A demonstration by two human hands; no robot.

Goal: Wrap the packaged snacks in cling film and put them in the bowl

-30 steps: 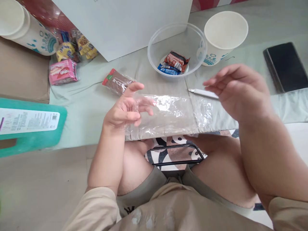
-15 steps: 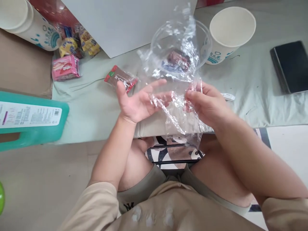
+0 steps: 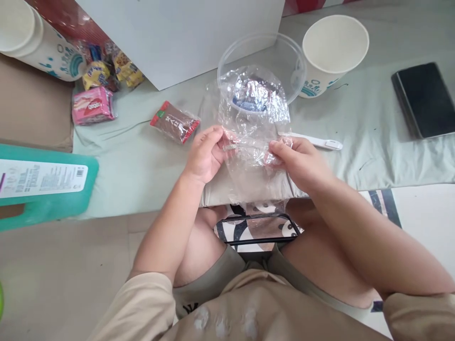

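Note:
A crinkled sheet of clear plastic wrap [image 3: 254,118] is stretched upright between my two hands above the near table edge. My left hand [image 3: 206,154] pinches its left side and my right hand [image 3: 298,161] pinches its right side. Behind the wrap stands a clear plastic bowl [image 3: 295,61] with a few wrapped snacks inside, seen through the film. A brown snack packet [image 3: 175,122] lies just left of my left hand.
A white paper cup [image 3: 332,47] stands right of the bowl. A white-handled tool [image 3: 316,140] lies by my right hand. A black phone [image 3: 423,99] lies far right. Pink and yellow snack packs [image 3: 94,104], stacked cups [image 3: 31,38], a white box [image 3: 181,33] and a teal bottle [image 3: 46,182] are at left.
The wrap lay flat on the table a second ago. Both hands picked it up, raised it loosely, and now hold it pulled taut by its two sides.

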